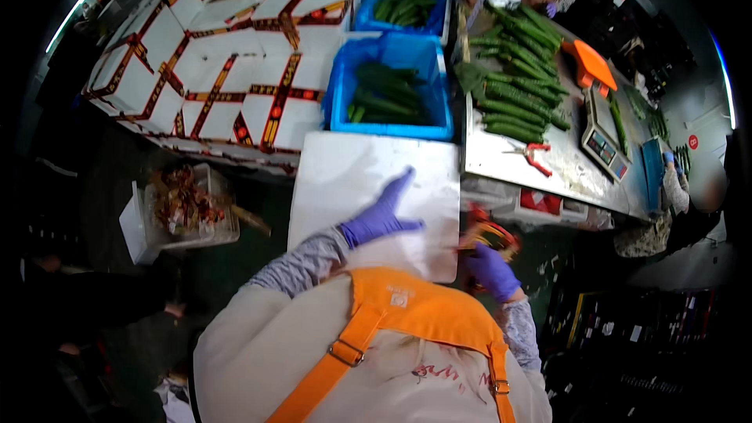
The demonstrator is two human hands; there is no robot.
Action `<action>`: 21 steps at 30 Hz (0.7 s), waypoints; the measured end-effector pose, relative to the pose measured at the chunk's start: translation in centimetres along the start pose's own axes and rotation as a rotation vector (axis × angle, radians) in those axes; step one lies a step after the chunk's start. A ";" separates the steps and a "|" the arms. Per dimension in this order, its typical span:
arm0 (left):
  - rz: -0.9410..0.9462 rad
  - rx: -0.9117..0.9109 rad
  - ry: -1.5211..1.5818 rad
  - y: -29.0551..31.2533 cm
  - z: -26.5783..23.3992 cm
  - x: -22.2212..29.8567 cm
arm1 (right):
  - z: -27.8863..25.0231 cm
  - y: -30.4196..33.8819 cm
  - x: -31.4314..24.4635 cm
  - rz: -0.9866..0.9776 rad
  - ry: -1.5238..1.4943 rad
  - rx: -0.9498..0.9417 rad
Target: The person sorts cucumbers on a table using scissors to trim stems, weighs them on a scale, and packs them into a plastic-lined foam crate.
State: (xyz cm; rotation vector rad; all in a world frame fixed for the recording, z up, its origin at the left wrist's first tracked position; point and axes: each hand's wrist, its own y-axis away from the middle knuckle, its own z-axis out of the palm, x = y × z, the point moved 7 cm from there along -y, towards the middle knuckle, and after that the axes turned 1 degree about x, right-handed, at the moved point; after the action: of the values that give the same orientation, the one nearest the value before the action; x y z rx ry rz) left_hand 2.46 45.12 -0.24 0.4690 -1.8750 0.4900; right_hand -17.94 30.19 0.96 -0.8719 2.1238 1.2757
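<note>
A white foam box (pixel 368 176) stands right in front of me, its top plain white. My left hand (pixel 381 218), in a purple glove, lies over that top with thumb and fingers spread, holding nothing. At the box's right side, low down, my right hand (pixel 490 270), gloved alike, is closed on a tape dispenser (pixel 501 236) with a red, yellow and black roll. The dispenser is blurred and partly hidden behind the hand and box edge, so I cannot tell whether its tape touches the box.
Taped white foam boxes (pixel 270 43) are stacked at the far left. Blue-lined crates (pixel 445 110) hold cucumbers. On the metal table (pixel 489 158) are more cucumbers (pixel 517 82), red-handled pliers (pixel 538 158) and a scale (pixel 603 141). A scrap bin (pixel 227 227) stands left. Co-workers are at the right.
</note>
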 end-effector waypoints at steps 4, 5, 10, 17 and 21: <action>0.038 -0.260 0.818 0.5 2.7 5.4 | 3.3 -0.4 -16.2 -0.653 0.197 -0.271; -0.023 -0.208 0.807 0.6 1.3 5.1 | 3.3 -0.2 -18.2 -0.859 0.244 -0.315; -0.227 0.143 0.574 3.7 -4.7 0.0 | -1.2 0.0 -20.3 -0.460 -0.125 -0.327; -0.255 0.231 1.082 1.7 -5.9 6.3 | 7.4 -6.3 -12.5 -0.649 -0.149 -0.770; -0.419 0.196 0.841 -0.4 -2.7 -2.7 | 6.8 -10.7 -2.2 -0.525 0.507 -0.335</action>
State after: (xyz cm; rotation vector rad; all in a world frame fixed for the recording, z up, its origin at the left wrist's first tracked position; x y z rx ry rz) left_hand 5.66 46.52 -1.86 0.6421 -0.8966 0.4852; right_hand -7.87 33.12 -6.49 -1.9190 1.8346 1.2211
